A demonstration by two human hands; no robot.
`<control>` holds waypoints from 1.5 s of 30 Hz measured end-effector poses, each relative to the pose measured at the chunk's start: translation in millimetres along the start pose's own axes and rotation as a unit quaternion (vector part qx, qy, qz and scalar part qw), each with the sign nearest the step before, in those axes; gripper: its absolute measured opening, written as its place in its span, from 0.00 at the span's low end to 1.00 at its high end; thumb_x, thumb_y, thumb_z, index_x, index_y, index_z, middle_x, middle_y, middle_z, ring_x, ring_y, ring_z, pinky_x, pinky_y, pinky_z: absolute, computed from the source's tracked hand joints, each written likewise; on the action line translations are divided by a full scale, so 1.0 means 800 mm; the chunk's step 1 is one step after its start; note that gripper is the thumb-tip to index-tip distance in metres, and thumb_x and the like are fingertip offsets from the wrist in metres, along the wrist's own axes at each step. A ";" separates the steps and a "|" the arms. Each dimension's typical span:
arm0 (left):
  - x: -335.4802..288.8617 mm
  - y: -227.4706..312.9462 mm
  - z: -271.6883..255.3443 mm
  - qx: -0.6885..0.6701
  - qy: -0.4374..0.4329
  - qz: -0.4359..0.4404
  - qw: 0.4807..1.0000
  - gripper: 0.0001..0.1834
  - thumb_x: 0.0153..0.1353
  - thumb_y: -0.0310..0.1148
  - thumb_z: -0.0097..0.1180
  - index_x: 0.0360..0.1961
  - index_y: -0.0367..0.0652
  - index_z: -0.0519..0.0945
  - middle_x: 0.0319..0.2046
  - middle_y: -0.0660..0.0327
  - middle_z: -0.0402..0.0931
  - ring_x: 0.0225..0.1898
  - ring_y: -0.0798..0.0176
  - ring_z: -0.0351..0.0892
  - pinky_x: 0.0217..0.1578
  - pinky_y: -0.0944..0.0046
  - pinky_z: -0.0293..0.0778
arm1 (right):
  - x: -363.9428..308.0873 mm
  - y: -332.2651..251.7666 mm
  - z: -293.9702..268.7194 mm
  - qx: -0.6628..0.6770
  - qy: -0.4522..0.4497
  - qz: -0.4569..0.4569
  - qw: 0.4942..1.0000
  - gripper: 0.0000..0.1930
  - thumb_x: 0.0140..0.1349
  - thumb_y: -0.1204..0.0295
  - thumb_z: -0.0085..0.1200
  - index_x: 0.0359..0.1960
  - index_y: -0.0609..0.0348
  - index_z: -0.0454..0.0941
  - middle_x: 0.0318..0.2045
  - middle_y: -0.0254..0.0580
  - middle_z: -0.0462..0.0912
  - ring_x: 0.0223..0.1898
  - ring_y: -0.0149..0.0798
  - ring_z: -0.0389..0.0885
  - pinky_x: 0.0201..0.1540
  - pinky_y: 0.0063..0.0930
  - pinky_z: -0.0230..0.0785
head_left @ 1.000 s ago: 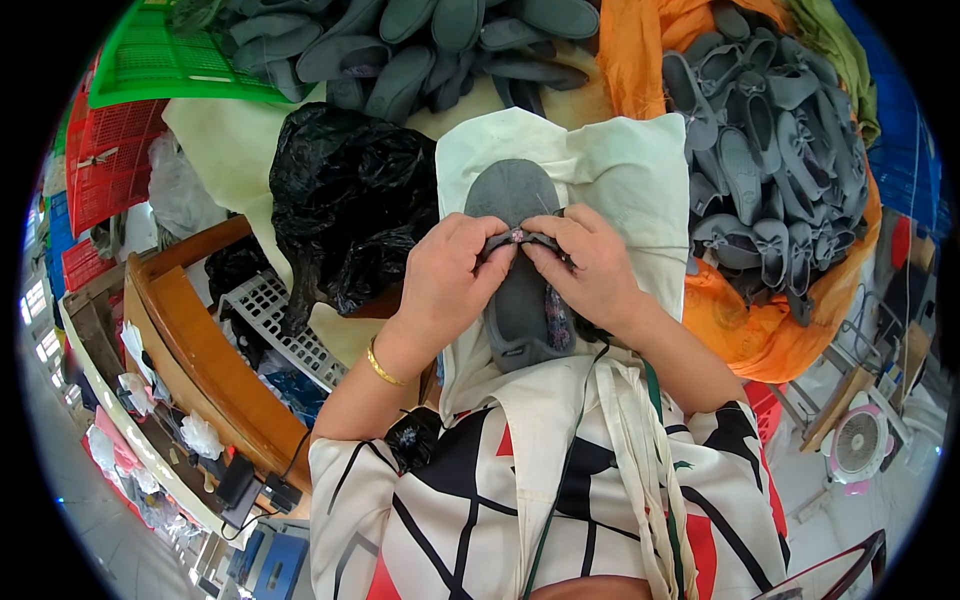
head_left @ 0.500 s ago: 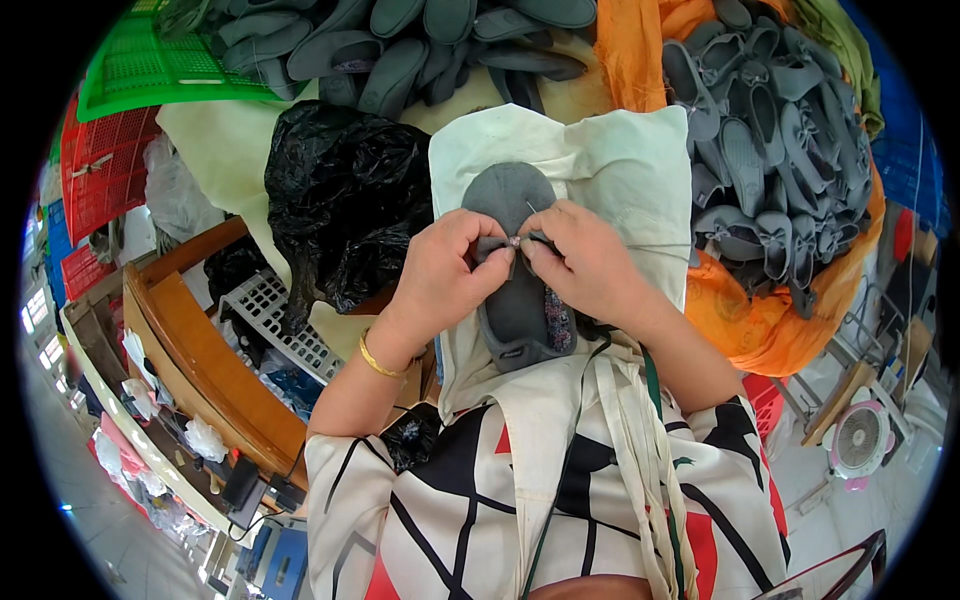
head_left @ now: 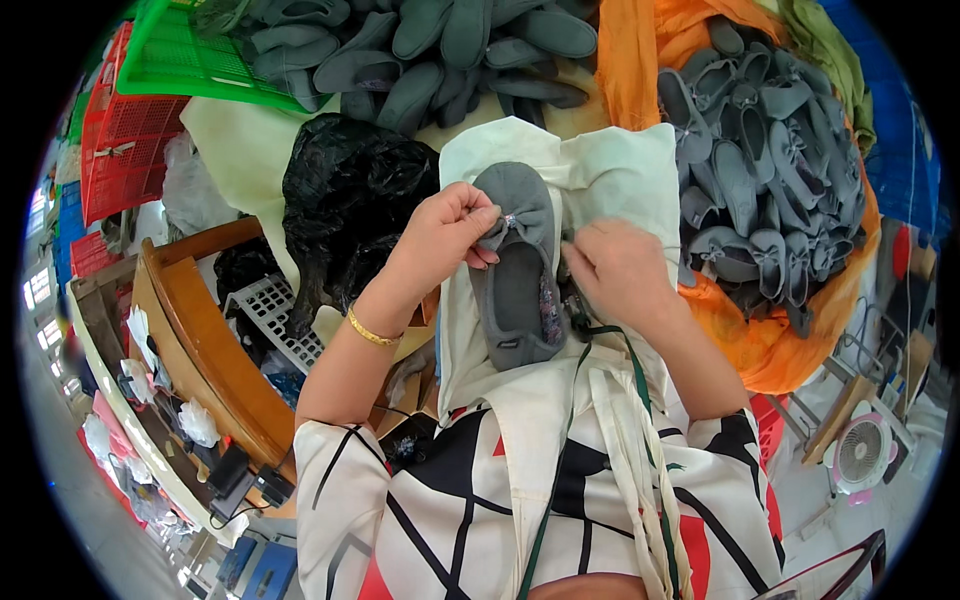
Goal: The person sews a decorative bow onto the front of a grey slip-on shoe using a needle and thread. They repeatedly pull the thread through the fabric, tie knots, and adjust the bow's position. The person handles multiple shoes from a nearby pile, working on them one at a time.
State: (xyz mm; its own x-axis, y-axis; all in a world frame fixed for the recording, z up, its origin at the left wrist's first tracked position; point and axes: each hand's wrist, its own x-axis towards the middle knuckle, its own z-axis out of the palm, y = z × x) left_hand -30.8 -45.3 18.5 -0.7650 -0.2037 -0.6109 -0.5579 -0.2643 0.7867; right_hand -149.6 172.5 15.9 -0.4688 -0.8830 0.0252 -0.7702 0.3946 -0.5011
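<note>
On a White Cloth, a Gray Shoe Is Lying Between Two Hands

Right in the middle, the gray shoe [head_left: 519,300] is lying on the white cloth [head_left: 630,170]. Its long side is running from near to far, with the toe pointing far and the heel pointing near. A little bow [head_left: 509,222] is sitting across it, behind the toe.

The left hand [head_left: 447,232] is the closer one. It is coming from the left and pinching the left end of the bow, so the shoe is lying just to its right. The right hand [head_left: 622,268] is hovering to the right of the shoe, just beside it and not touching the bow. Its fingers are curling in, but it is looking blurry, so I cannot tell if it is holding anything.

Farther left, a black bag [head_left: 345,215] is lying. Far to the right, a big pile of gray shoes [head_left: 770,165] is resting on orange cloth [head_left: 745,335].
</note>
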 end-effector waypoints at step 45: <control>-0.022 -0.044 -0.004 0.317 0.271 0.330 0.847 0.07 0.64 0.32 0.59 0.37 0.40 0.76 0.27 0.57 0.74 0.27 0.58 0.74 0.32 0.62 0.73 | -0.243 0.125 -0.054 -0.152 -0.035 0.180 0.971 0.08 0.66 0.73 0.51 0.37 0.65 0.80 0.24 0.50 0.77 0.29 0.53 0.76 0.35 0.38 0.69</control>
State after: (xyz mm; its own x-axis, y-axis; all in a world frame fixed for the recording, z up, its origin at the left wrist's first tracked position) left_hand 3.5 -35.1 1.5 -0.8135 -0.5577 0.1649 -0.2583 0.6004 0.7569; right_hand -154.3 394.6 -1.9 -0.7092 -0.6847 -0.1677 -0.6588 0.7284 -0.1882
